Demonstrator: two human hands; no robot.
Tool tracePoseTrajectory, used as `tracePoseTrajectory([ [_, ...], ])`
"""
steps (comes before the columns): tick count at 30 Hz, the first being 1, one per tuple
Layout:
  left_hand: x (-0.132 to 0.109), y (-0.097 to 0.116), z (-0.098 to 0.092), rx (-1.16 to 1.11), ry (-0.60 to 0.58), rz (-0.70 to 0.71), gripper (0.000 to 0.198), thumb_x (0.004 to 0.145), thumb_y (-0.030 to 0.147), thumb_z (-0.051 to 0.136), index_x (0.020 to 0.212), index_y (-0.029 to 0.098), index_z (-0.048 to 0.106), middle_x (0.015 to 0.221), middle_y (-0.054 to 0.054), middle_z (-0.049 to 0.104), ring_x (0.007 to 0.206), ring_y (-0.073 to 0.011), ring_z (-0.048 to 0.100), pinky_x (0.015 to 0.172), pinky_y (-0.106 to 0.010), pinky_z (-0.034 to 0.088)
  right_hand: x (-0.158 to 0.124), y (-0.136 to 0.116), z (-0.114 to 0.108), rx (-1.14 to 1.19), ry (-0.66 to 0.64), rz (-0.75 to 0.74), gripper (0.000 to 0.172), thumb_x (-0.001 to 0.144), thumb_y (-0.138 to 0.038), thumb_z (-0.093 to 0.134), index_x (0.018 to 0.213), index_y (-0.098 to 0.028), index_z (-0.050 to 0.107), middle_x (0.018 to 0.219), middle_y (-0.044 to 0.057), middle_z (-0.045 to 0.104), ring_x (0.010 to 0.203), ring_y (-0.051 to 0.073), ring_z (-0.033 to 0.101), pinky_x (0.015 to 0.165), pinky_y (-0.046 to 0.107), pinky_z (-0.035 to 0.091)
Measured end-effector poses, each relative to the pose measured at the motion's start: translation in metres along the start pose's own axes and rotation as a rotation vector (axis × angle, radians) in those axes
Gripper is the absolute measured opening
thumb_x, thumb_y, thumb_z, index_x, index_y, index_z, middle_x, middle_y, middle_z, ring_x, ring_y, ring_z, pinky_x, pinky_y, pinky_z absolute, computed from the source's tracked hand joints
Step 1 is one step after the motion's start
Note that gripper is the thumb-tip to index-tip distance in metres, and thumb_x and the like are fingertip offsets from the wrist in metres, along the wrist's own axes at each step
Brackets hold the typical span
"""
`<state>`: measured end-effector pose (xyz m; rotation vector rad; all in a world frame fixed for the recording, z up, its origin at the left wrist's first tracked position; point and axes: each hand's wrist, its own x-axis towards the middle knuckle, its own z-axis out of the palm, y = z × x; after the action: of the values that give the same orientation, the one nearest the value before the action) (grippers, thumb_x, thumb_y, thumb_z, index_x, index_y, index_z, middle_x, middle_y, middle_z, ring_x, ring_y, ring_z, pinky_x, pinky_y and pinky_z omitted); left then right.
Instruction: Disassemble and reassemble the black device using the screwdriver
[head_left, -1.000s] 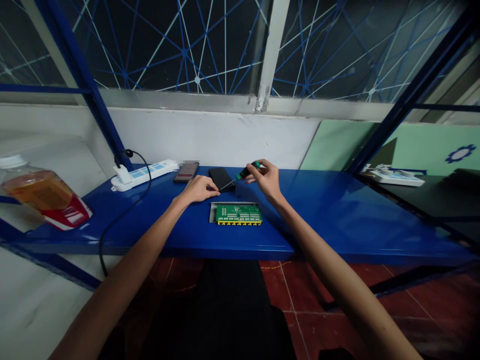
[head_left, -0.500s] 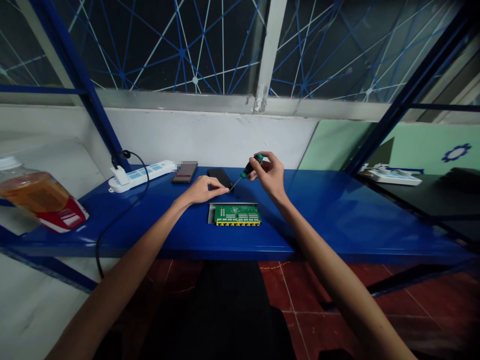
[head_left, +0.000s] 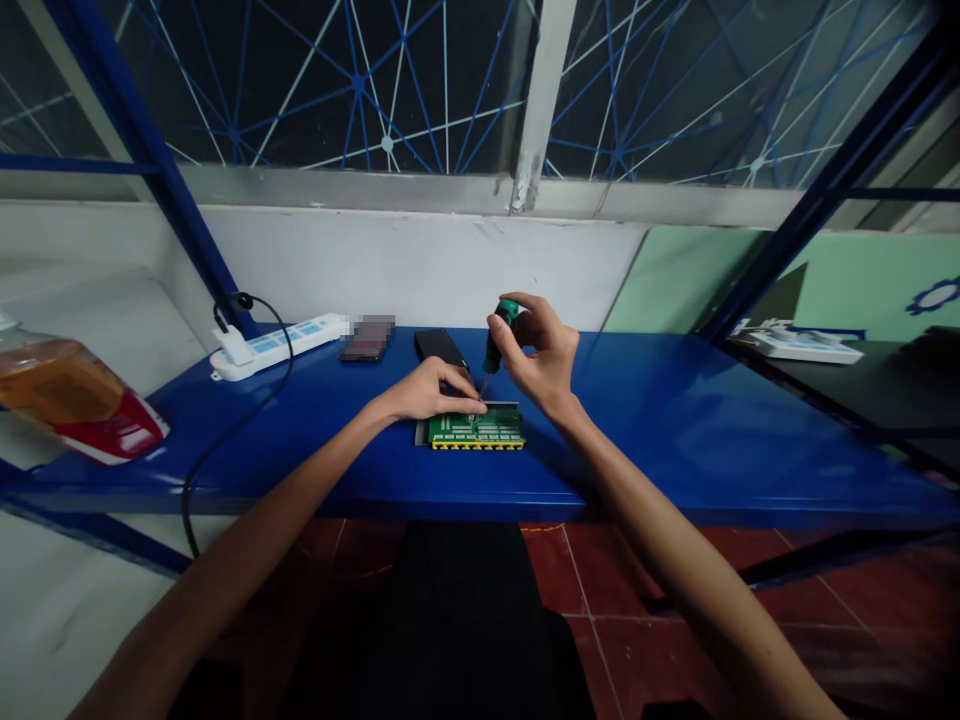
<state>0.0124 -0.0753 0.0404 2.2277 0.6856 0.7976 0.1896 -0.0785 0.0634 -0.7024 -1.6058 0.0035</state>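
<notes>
My right hand is closed around the green-and-black handle of a screwdriver. The screwdriver points down, nearly upright, with its shaft over the back part of a green circuit board. Thumb and finger of my left hand are pinched together beside the screwdriver's tip, above the board's rear edge. Whatever sits between these fingers is too small and hidden to make out. The board lies in a grey metal tray, its row of yellow-edged ports facing me.
A black phone-like slab lies behind my left hand on the blue table. Further left are another phone, a white power strip with a black cable, and a bottle of orange liquid. Blue uprights frame both sides.
Both hands have come toward me, bringing the screwdriver from behind the board to over its back edge. The screwdriver has turned from slanted to nearly upright.
</notes>
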Motion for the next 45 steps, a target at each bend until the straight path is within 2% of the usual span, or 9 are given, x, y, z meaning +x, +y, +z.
tracePoseTrajectory([
  [7, -0.001, 0.004, 0.001, -0.040, -0.071, -0.028, 0.016, 0.076, 0.032, 0.074, 0.077, 0.016, 0.076, 0.081, -0.007, 0.071, 0.078, -0.0170, 0.064, 0.069, -0.029, 0.048, -0.004, -0.003, -0.001, -0.066, 0.002, -0.104, 0.021, 0.087, -0.036, 0.060, 0.101, -0.020, 0.061, 0.052, -0.006, 0.051, 0.043, 0.008, 0.044, 0.046, 0.026, 0.041],
  [19, 0.000, 0.002, 0.001, -0.038, -0.127, 0.010, 0.013, 0.077, 0.031, 0.074, 0.076, 0.017, 0.076, 0.079, -0.006, 0.072, 0.082, -0.0176, 0.065, 0.074, -0.030, 0.048, -0.008, -0.003, 0.000, -0.083, -0.018, -0.167, 0.019, 0.086, -0.032, 0.060, 0.101, -0.020, 0.060, 0.052, -0.006, 0.051, 0.043, 0.009, 0.045, 0.046, 0.026, 0.041],
  [26, -0.001, 0.000, 0.000, -0.016, -0.159, 0.008, 0.014, 0.079, 0.030, 0.073, 0.081, 0.017, 0.076, 0.082, -0.006, 0.073, 0.081, -0.0167, 0.065, 0.074, -0.029, 0.048, -0.007, -0.007, 0.001, -0.001, -0.076, -0.175, 0.014, 0.089, -0.028, 0.051, 0.099, -0.019, 0.054, 0.068, -0.002, 0.059, 0.050, 0.009, 0.051, 0.050, 0.025, 0.043],
  [31, -0.001, 0.003, -0.001, 0.016, -0.175, -0.004, 0.015, 0.080, 0.031, 0.072, 0.082, 0.016, 0.076, 0.081, -0.007, 0.073, 0.082, -0.0178, 0.066, 0.075, -0.029, 0.048, -0.005, -0.011, 0.007, -0.031, -0.069, -0.168, 0.026, 0.088, -0.028, 0.049, 0.113, -0.020, 0.052, 0.058, -0.007, 0.047, 0.045, 0.009, 0.043, 0.047, 0.026, 0.039],
  [35, -0.002, 0.004, -0.002, 0.025, -0.189, -0.006, 0.016, 0.081, 0.031, 0.070, 0.083, 0.016, 0.075, 0.083, -0.007, 0.074, 0.081, -0.0182, 0.066, 0.075, -0.030, 0.048, -0.007, -0.010, 0.005, -0.102, -0.119, -0.196, 0.024, 0.088, -0.034, 0.051, 0.108, -0.020, 0.057, 0.067, -0.002, 0.055, 0.051, 0.010, 0.045, 0.052, 0.028, 0.041],
  [38, -0.002, 0.004, -0.002, 0.021, -0.210, 0.004, 0.016, 0.082, 0.031, 0.069, 0.085, 0.016, 0.075, 0.086, -0.006, 0.074, 0.085, -0.0191, 0.066, 0.078, -0.031, 0.048, -0.010, -0.010, 0.003, -0.085, -0.156, -0.192, 0.029, 0.092, -0.032, 0.043, 0.115, -0.018, 0.055, 0.077, 0.002, 0.061, 0.055, 0.012, 0.049, 0.056, 0.029, 0.044],
  [42, -0.003, 0.004, -0.001, -0.006, -0.204, -0.015, 0.018, 0.080, 0.033, 0.071, 0.084, 0.015, 0.074, 0.086, -0.007, 0.074, 0.083, -0.0194, 0.067, 0.078, -0.032, 0.049, -0.013, -0.010, 0.005, -0.118, -0.109, -0.177, 0.034, 0.092, -0.031, 0.045, 0.123, -0.019, 0.051, 0.077, 0.002, 0.061, 0.055, 0.012, 0.050, 0.057, 0.029, 0.045],
  [45, -0.003, 0.003, 0.001, -0.043, -0.149, -0.053, 0.022, 0.076, 0.035, 0.075, 0.081, 0.014, 0.074, 0.081, -0.007, 0.073, 0.077, -0.0191, 0.067, 0.073, -0.031, 0.049, -0.014, -0.010, 0.006, -0.157, -0.081, -0.208, 0.033, 0.088, -0.035, 0.055, 0.118, -0.021, 0.055, 0.075, 0.001, 0.058, 0.055, 0.013, 0.049, 0.055, 0.029, 0.044],
])
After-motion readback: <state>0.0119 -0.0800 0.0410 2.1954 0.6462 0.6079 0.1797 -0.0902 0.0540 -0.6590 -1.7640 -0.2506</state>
